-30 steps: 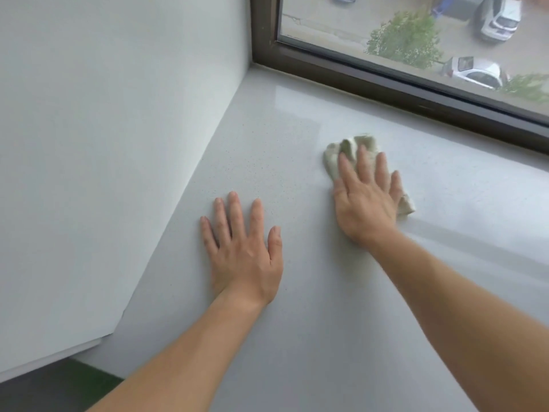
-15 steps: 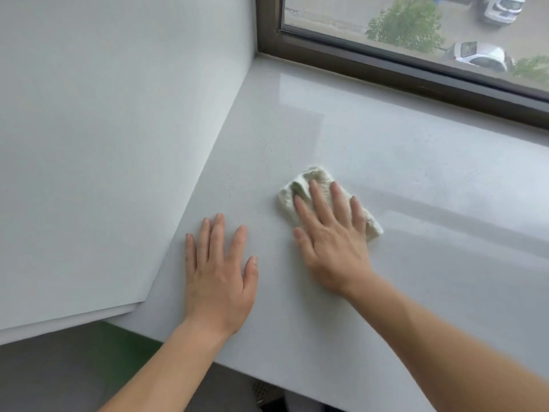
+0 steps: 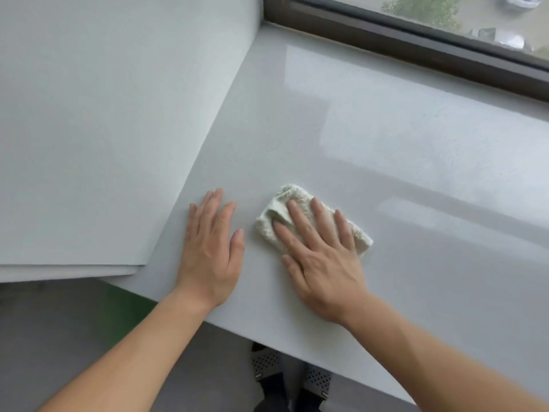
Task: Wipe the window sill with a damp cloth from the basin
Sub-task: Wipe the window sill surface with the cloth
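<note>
A wide, glossy pale-grey window sill (image 3: 371, 138) runs from the dark window frame down to its front edge. A crumpled whitish cloth (image 3: 276, 209) lies on the sill near that front edge. My right hand (image 3: 320, 257) presses flat on top of the cloth, fingers spread and pointing up-left, covering most of it. Just left of the cloth, my left hand (image 3: 211, 248) rests flat on the bare sill with fingers extended, holding nothing. No basin is in view.
A white side wall (image 3: 104, 129) bounds the sill on the left. The dark window frame (image 3: 416, 46) bounds it at the back. Below the front edge are the grey floor (image 3: 59, 337) and my shoes (image 3: 291, 379).
My right hand has dragged the cloth from near the window toward the sill's front edge and leftward. The view has tilted down, and my left hand has stayed flat on the sill.
</note>
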`<state>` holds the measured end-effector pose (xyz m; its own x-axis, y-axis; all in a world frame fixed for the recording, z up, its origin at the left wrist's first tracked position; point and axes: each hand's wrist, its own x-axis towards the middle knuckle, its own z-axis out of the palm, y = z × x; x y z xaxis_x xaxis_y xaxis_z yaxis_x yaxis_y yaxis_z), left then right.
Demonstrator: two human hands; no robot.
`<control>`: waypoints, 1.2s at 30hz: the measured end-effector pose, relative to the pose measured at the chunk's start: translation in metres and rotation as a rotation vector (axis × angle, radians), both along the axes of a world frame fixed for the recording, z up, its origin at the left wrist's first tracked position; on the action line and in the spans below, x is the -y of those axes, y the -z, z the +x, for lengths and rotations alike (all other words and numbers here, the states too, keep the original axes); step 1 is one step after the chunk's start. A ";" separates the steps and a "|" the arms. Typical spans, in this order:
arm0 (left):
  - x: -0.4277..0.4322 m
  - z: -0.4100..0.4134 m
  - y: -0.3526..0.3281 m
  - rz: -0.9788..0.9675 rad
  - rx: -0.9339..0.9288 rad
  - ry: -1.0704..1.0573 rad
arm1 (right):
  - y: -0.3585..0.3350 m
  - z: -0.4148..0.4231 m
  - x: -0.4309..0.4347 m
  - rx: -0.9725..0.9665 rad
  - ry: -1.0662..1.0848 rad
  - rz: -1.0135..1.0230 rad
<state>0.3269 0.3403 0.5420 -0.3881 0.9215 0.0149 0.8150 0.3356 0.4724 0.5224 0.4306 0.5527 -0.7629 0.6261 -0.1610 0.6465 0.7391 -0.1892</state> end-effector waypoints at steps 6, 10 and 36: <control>0.034 -0.001 -0.004 -0.146 -0.177 -0.036 | 0.000 0.006 -0.053 0.029 0.329 -0.020; 0.039 -0.003 -0.002 -0.158 -0.136 -0.019 | -0.005 -0.011 0.019 -0.005 0.156 -0.017; 0.036 0.003 -0.005 -0.175 -0.198 -0.045 | -0.002 0.010 0.110 0.016 0.306 0.016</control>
